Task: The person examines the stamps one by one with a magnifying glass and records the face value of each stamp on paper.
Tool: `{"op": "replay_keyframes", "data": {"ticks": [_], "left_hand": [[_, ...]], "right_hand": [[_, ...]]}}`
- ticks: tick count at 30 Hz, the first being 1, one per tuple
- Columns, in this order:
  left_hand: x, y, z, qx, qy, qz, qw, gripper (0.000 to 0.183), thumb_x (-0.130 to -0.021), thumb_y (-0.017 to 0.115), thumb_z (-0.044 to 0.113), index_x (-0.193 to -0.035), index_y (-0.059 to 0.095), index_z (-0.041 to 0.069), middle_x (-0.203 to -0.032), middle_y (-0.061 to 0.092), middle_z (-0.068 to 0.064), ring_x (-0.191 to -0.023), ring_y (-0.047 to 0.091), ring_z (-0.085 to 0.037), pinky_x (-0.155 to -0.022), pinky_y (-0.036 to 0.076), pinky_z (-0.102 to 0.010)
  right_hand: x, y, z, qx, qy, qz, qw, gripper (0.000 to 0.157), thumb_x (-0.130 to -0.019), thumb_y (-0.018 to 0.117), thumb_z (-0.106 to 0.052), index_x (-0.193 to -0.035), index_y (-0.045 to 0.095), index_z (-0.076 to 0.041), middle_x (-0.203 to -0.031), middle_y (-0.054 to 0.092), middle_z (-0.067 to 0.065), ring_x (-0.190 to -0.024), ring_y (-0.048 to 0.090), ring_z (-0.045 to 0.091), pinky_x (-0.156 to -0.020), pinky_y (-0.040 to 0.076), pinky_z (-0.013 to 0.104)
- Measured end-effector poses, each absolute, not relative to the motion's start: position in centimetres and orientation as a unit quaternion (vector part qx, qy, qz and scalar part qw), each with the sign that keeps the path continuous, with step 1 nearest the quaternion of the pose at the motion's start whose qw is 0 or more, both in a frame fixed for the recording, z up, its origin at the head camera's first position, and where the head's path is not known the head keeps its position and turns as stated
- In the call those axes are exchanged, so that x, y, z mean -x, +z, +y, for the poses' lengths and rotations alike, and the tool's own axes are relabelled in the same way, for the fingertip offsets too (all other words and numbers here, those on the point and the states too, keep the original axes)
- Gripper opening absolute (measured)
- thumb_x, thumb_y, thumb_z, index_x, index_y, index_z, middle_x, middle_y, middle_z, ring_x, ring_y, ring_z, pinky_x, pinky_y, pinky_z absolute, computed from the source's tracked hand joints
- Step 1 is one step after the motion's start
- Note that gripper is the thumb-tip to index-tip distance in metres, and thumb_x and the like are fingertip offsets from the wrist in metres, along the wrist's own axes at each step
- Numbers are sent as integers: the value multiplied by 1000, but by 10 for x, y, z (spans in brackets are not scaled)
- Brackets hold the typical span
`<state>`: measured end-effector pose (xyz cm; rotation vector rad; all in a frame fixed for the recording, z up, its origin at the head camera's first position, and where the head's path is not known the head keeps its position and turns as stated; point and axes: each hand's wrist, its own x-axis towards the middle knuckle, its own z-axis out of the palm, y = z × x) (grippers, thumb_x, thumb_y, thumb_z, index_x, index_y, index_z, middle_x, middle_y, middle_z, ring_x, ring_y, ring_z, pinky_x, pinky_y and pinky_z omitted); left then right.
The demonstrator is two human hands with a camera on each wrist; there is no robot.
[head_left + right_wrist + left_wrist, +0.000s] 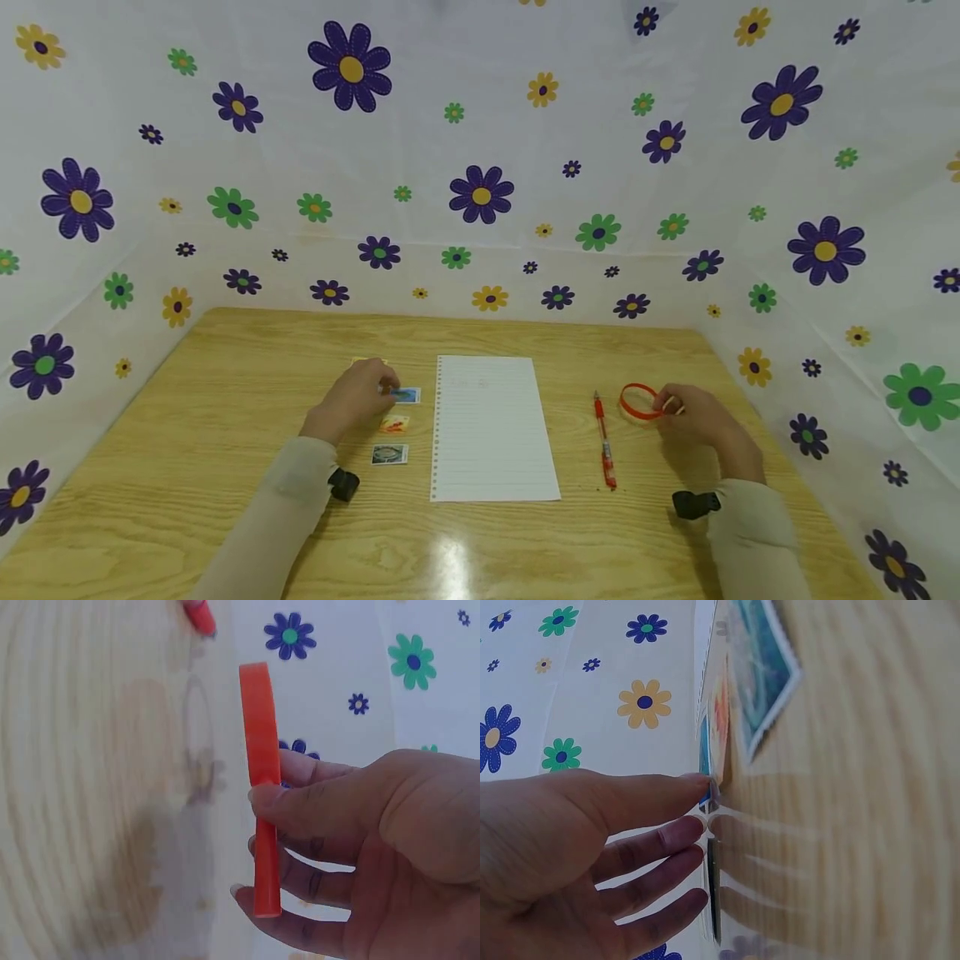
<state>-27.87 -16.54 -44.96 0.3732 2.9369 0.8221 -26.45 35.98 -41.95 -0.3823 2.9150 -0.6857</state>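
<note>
My left hand (354,397) has its thumb and fingertips on a small blue picture card (407,396), stamp-like with a white border, and pinches its edge. A yellow card (367,362) shows partly behind that hand. Nearer to me lie a yellow-orange card (394,425) and a grey-green card (390,454). On the right, my right hand (697,412) pinches a thin orange-red ring-shaped band (637,412) between thumb and fingers. The right wrist view shows the band (260,724) edge-on, held off the table.
A lined sheet of paper (491,429) with punched holes along its left edge lies mid-table. Right of it is a red pen (603,442), tip pointing away. A white flowered cloth (420,150) encloses the wooden table (517,550) at the back and sides.
</note>
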Motion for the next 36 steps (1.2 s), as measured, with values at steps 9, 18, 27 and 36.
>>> {"op": "replay_keyframes", "data": {"ticks": [9, 18, 27, 36], "left_hand": [[278, -450, -165, -122, 260, 957, 42, 20, -94, 73, 8, -113, 76, 4, -113, 72, -12, -102, 64, -26, -94, 56, -47], [282, -444, -163, -131, 257, 956, 46, 18, -92, 74, 6, -109, 77, 3, -113, 72, -13, -105, 64, -28, -97, 55, -49], [282, -441, -162, -134, 248, 959, 36, 17, -91, 75, 4, -108, 76, 2, -109, 71, -14, -101, 64, -27, -95, 55, -48], [285, -443, -161, -130, 242, 961, 34, 17, -91, 75, 3, -108, 76, 1, -108, 72, -14, -98, 64, -27, -93, 55, -48]], "right_hand": [[267, -413, 316, 194, -266, 944, 35, 7, -95, 66, 3, -102, 65, 1, -93, 69, 16, -83, 63, 20, -72, 55, 32], [275, -409, 263, 231, -272, 933, 43, 11, -95, 65, 7, -102, 66, 0, -95, 69, 15, -85, 60, 19, -75, 55, 31], [285, -408, 210, 276, -262, 924, 32, 12, -92, 68, 8, -99, 68, -3, -92, 71, 12, -83, 62, 18, -78, 56, 33], [293, -412, 162, 272, -244, 930, 45, 14, -94, 69, 4, -98, 69, -10, -91, 70, 5, -81, 59, 16, -73, 53, 27]]}}
